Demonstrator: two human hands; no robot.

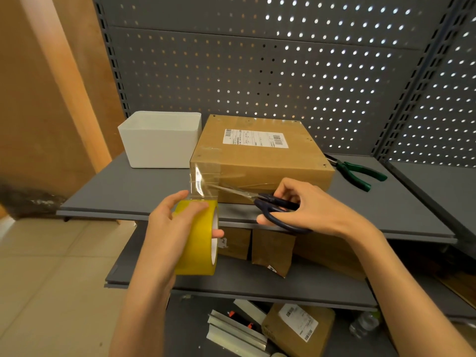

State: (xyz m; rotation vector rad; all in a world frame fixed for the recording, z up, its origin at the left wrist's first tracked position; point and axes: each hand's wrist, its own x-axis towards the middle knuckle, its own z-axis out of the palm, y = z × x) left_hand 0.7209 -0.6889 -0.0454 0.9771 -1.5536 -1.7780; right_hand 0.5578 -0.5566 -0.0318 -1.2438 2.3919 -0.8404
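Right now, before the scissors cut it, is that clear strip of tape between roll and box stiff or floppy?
Probably floppy: the strip is thin, see-through film, wrinkled where it meets the cardboard box. It likely looks flat only because the left hand pulls the tape roll. Being adhesive, a cut end may cling to the scissors.

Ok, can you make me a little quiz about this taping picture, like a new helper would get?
1. True or false: the right hand holds the scissors.
2. Which hand grips the yellow tape roll?
A. the left hand
B. the right hand
3. Fill in: the clear tape strip runs from the roll up to the cardboard ___.

Key: 1 true; 2 A; 3 box.
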